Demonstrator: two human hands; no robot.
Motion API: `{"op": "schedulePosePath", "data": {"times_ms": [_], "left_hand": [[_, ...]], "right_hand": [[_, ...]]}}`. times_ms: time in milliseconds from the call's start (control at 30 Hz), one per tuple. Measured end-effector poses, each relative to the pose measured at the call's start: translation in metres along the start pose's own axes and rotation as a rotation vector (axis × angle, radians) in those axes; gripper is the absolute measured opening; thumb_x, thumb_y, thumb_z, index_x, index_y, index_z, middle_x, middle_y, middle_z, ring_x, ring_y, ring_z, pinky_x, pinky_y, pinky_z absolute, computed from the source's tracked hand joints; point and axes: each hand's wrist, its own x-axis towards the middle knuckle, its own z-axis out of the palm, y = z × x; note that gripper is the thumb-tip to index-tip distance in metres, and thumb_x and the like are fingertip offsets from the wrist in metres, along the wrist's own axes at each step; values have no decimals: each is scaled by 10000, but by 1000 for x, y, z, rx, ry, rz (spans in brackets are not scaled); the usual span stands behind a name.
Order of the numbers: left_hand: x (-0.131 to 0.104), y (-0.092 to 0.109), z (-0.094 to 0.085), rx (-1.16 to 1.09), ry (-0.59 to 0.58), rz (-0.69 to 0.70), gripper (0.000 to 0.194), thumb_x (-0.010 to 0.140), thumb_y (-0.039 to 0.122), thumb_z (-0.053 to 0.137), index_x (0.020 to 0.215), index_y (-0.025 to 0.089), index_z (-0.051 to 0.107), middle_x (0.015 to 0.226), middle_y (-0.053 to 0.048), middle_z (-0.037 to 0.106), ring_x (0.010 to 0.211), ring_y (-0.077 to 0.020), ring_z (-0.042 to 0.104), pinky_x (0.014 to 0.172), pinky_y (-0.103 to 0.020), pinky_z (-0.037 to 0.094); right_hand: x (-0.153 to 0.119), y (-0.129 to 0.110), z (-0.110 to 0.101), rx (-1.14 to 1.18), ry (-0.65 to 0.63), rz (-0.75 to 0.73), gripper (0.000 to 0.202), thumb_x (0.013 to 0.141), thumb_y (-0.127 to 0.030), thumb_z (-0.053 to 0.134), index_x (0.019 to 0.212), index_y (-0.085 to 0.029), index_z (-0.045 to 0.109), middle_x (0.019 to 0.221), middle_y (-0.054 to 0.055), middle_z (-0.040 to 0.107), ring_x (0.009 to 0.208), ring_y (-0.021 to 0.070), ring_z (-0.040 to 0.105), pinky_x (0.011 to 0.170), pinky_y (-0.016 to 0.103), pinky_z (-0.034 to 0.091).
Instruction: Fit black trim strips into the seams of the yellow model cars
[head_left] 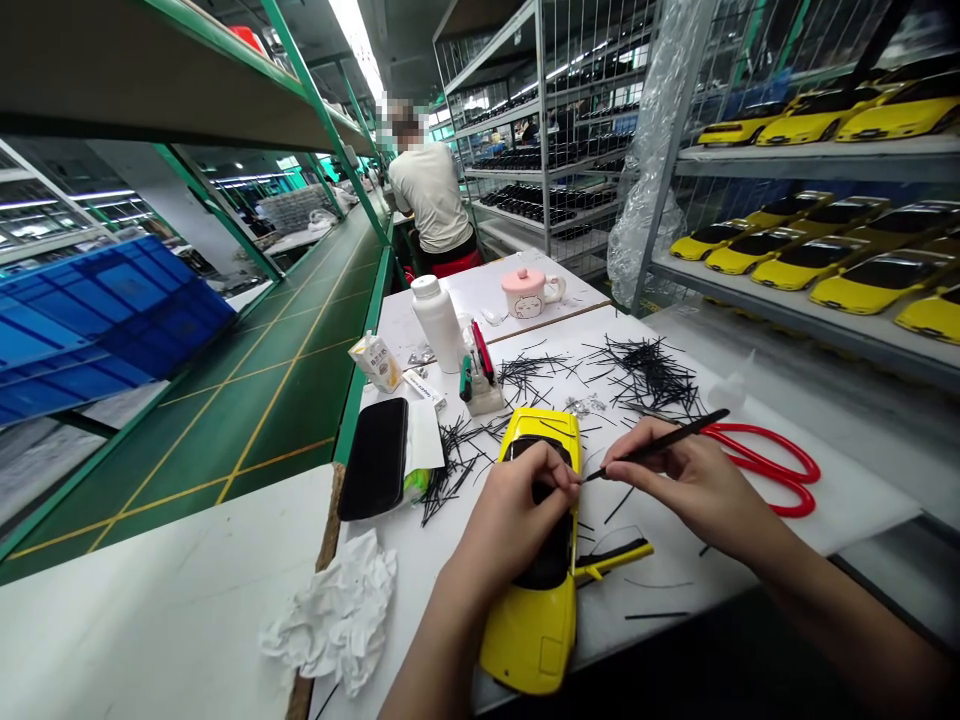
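A yellow model car with a black roof lies lengthwise in front of me, one yellow door swung out on its right side. My left hand rests over the car's roof, thumb and forefinger pinched together at the door side; whatever is between them is too small to make out. Black tweezers are held in my right hand, their tip close to my left fingertips. Red-handled scissors lie just beyond my right hand. Thin black strips are scattered around the car.
Left of the car are a black phone and crumpled tissue. Beyond stand a white bottle, a tool holder and a pink-lidded mug. A green conveyor runs left; a rack holds yellow cars. Ahead sits a person.
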Motion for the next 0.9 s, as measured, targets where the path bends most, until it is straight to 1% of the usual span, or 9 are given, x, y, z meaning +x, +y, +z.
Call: {"op": "schedulePosePath", "data": {"times_ms": [67, 133, 200, 300, 400, 567, 700, 833, 900], "left_hand": [[0, 0, -1, -16, 1, 1, 148, 851, 130, 611, 771, 201, 508, 880, -10, 705, 824, -145, 647, 764, -250, 469], [1, -1, -2, -48, 15, 1, 148, 858, 157, 612, 775, 200, 496, 908, -25, 704, 863, -157, 660, 789, -262, 484], [2, -3, -3, -87, 63, -3, 144, 876, 171, 580, 798, 204, 464, 954, -40, 695, 927, -170, 667, 838, -286, 498], [5, -7, -5, -132, 171, -18, 125, 891, 161, 518, 840, 213, 416, 997, -52, 674, 979, -173, 661, 898, -324, 499], [8, -10, -5, -151, 213, -37, 116, 865, 129, 498, 850, 211, 416, 984, -52, 665, 973, -174, 659, 907, -337, 499], [10, -11, -3, -141, 195, -58, 115, 822, 91, 497, 845, 199, 466, 952, -45, 670, 931, -172, 659, 879, -326, 496], [10, -11, -3, -135, 188, -58, 132, 817, 74, 476, 846, 202, 458, 958, -42, 671, 960, -176, 654, 900, -335, 491], [9, -10, -3, -117, 180, -63, 129, 822, 75, 476, 841, 202, 466, 956, -39, 672, 966, -176, 649, 896, -330, 485], [9, -9, -3, -109, 179, -64, 135, 820, 68, 474, 840, 202, 470, 954, -36, 672, 958, -174, 648, 889, -323, 484]], "right_hand": [[1, 0, -2, 8, -6, -5, 190, 828, -391, 746, 858, -219, 672, 848, 8, 690, 805, 137, 644, 694, 200, 513], [1, 0, -5, -3, -41, -7, 210, 836, -414, 733, 839, -213, 673, 843, 15, 693, 801, 144, 643, 698, 219, 514], [0, 1, -7, -10, -113, -9, 225, 848, -428, 715, 829, -208, 674, 831, 19, 695, 797, 154, 645, 723, 250, 518], [-1, 4, -5, 17, -260, -18, 212, 870, -415, 687, 833, -207, 674, 797, 12, 686, 772, 164, 646, 778, 302, 530], [-1, 8, 1, 19, -332, -19, 193, 874, -398, 677, 831, -210, 664, 811, 6, 685, 753, 170, 646, 827, 336, 536], [2, 12, 9, 11, -334, -45, 225, 891, -405, 647, 793, -203, 633, 811, 27, 684, 824, 195, 647, 895, 373, 530], [3, 15, 11, 12, -319, -48, 237, 896, -415, 635, 782, -207, 621, 803, 21, 679, 833, 196, 642, 926, 387, 514], [3, 16, 12, 17, -315, -46, 225, 899, -405, 633, 792, -207, 628, 799, 16, 668, 910, 205, 644, 928, 361, 499], [3, 16, 13, 19, -312, -42, 221, 899, -398, 635, 794, -204, 629, 802, 15, 667, 912, 200, 641, 913, 343, 497]]}}
